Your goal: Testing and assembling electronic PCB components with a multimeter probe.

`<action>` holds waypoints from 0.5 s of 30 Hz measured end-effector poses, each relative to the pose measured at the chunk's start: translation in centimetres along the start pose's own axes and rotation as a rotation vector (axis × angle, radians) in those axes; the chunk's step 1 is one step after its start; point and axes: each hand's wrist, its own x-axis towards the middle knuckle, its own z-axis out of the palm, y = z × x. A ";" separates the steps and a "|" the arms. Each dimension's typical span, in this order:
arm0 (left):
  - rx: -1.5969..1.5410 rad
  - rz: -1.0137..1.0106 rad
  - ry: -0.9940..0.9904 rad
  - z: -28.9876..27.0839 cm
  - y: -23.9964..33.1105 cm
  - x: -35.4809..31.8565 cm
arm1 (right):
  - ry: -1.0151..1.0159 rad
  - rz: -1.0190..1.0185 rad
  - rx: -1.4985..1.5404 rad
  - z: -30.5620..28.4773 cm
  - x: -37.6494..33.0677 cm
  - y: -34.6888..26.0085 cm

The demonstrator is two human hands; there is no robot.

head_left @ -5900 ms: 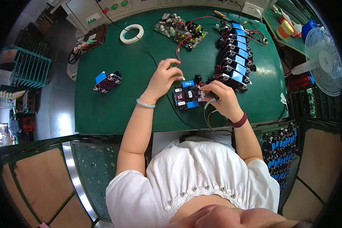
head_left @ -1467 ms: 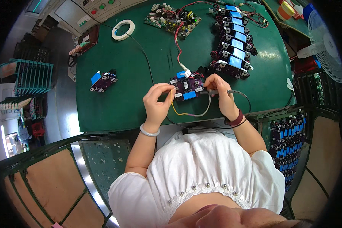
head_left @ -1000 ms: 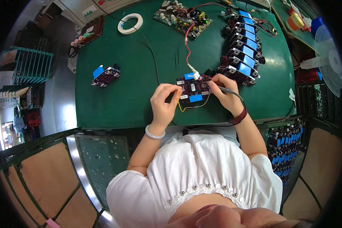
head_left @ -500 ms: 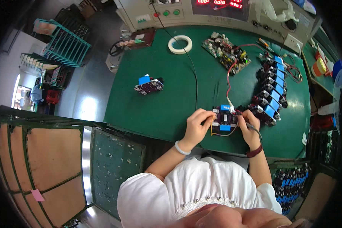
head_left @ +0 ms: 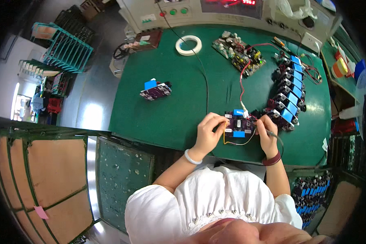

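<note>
Centrally, a small purple circuit board (head_left: pixel 239 125) with blue blocks lies on the green desk (head_left: pixel 179 110), long axis side to side. Left hand (head_left: pixel 209 132) pinches its left edge; right hand (head_left: pixel 266 131) grips its right edge, both equally near. A red-wired connector enters its far edge.
</note>
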 end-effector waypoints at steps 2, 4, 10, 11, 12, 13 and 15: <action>0.033 -0.051 -0.008 -0.3 0.3 0.0 | 0.008 0.063 0.074 -0.2 0.0 -0.1; 0.028 -0.056 -0.007 -0.5 0.5 0.1 | 0.023 0.077 0.119 -0.3 0.0 -0.4; -0.013 -0.109 -0.030 -0.4 -0.1 -0.1 | -0.010 0.019 0.110 -0.3 0.0 -0.3; -0.015 -0.096 -0.044 -0.3 -0.3 -0.2 | -0.022 0.010 0.074 -0.4 0.0 -0.2; -0.012 -0.083 -0.054 -0.3 -0.3 -0.3 | -0.039 -0.001 0.041 -0.4 -0.1 -0.1; -0.012 -0.084 -0.056 -0.3 -0.3 -0.3 | -0.035 -0.010 0.027 -0.3 -0.1 0.0; 0.002 -0.066 -0.060 -0.4 -0.2 -0.1 | -0.035 -0.011 0.030 -0.2 -0.1 0.0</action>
